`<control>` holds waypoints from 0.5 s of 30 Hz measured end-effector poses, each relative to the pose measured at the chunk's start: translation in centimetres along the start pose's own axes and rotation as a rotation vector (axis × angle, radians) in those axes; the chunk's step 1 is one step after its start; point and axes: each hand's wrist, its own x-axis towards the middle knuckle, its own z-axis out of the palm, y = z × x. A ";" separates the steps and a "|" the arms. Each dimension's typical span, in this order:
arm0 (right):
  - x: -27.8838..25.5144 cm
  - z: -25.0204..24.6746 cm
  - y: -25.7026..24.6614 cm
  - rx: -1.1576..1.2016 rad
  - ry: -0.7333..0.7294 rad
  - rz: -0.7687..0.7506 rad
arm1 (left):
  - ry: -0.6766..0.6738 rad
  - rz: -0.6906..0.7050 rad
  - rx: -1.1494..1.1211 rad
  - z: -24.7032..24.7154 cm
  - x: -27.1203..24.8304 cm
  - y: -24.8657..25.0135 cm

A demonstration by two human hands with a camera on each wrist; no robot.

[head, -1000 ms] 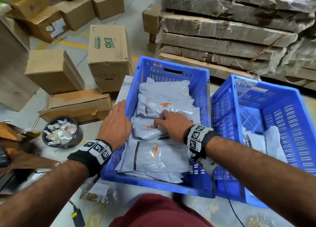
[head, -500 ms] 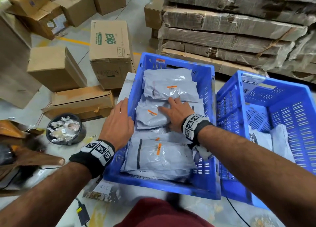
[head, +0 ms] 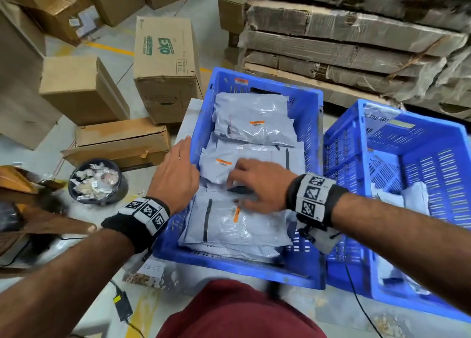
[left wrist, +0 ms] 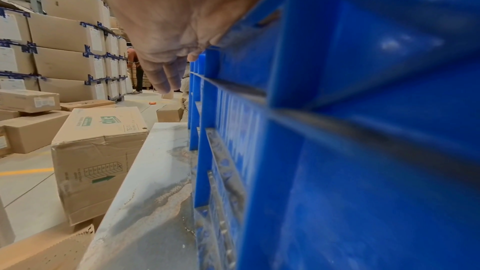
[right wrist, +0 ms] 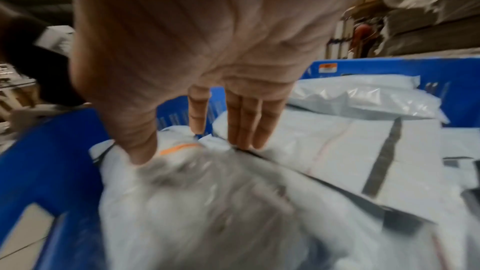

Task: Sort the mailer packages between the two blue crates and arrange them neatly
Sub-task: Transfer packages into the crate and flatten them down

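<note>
Inside the left blue crate [head: 309, 123], slick grey plastic mailer packages [head: 254, 118] lie flat and crinkled, orange stickers showing, stacked from six to twelve o'clock. At three o'clock sits the second blue crate [head: 423, 144], slatted walls, few mailers inside. Both stand on a pale, scuffed bench [left wrist: 145, 192]; cardboard boxes [head: 163, 65] crowd the warehouse floor. Right hand [head: 260, 185] presses the middle mailer, grip wide, fingers straight. Left hand [head: 175, 174] rests flat on the crate's rim, grip wide.

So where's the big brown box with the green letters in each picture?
Head: EXO carton, upper left, behind the left blue crate.
Left wrist: lower left, beside the same crate's outer wall.
Right wrist: not in it.
Shared landmark: that crate.
</note>
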 end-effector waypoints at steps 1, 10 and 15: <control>-0.5 0.7 -0.7 0.033 -0.119 -0.020 | 0.002 0.001 -0.005 0.0 0.0 -0.1; -0.5 4.9 -2.3 -0.119 -0.299 -0.007 | 0.005 0.012 0.001 -0.1 -0.1 0.3; -0.3 4.3 -2.2 -0.141 -0.179 -0.011 | 0.014 0.013 0.005 0.0 0.0 0.3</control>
